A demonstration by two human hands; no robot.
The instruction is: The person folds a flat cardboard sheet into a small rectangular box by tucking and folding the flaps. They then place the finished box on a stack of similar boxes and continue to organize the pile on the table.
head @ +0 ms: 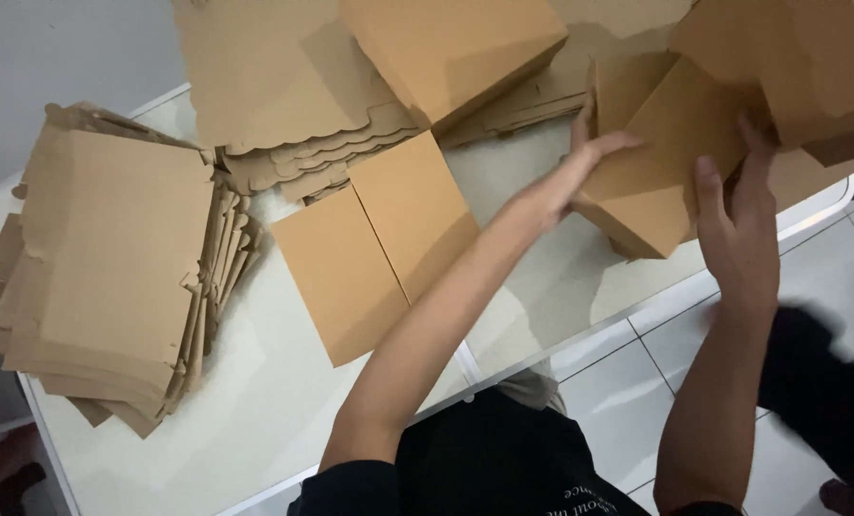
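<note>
A brown cardboard box (680, 158), folded into shape, is held between both hands at the right side of the white table (255, 420). My left hand (584, 153) presses flat against its left side. My right hand (737, 225) grips its right edge with the thumb on the front face. The box is tilted, with one corner low near the table's edge. More folded brown boxes (799, 67) are piled right behind it.
A thick stack of flat cardboard blanks (111, 268) lies at the left. Another stack of blanks (283, 105) sits at the back with a folded box (455, 48) on it. Two closed boxes (374, 253) lie side by side mid-table. White floor tiles (809, 287) are at right.
</note>
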